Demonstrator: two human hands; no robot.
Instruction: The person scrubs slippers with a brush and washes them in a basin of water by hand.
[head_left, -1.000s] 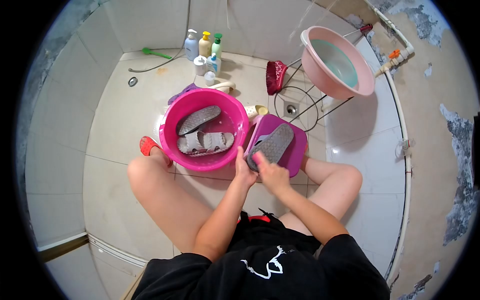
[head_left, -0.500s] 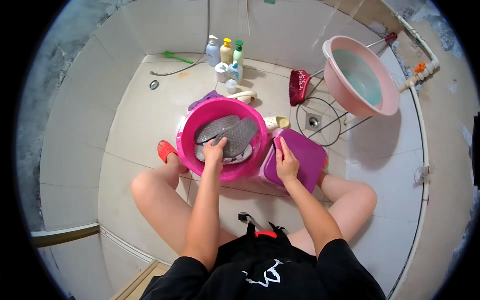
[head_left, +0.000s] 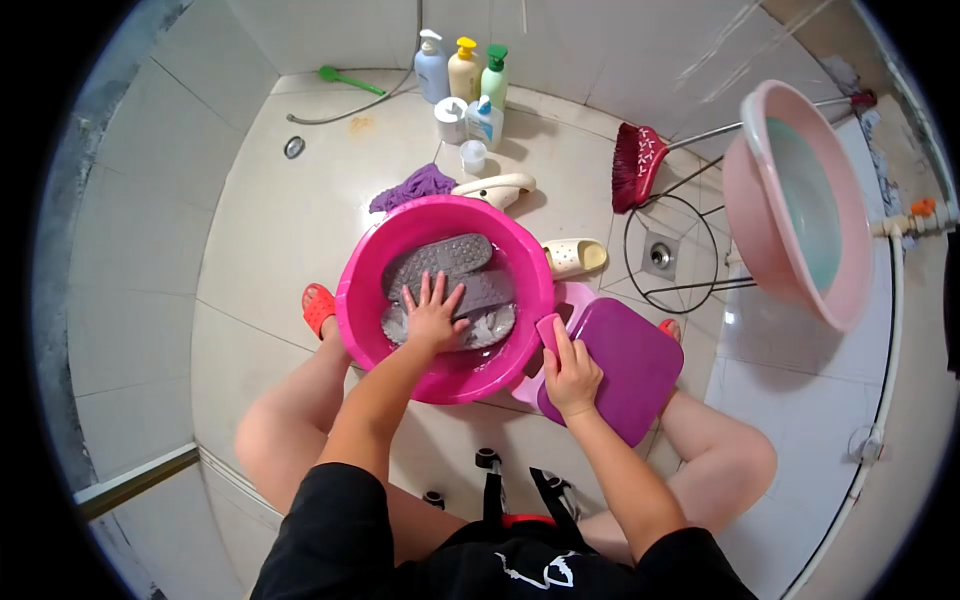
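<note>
Grey slippers lie in a bright pink basin with some water at the bottom. My left hand rests on them, fingers spread flat over a grey sole, holding nothing. Just beyond the basin's right rim, my right hand grips a small pink block, whose underside I cannot see. That hand is over the edge of a purple-topped stool. A cream clog sits beside the basin, and another cream clog lies behind it near a purple cloth.
Several pump bottles stand by the back wall, with a green-handled brush to their left. At right, a pale pink basin leans near a wire stand, a red broom and a floor drain.
My left hand has let go of the upper grey slipper, which now lies lower in the basin, and spread flat. My right hand has turned, its fingers curled round the pink block. The view has shifted.
</note>
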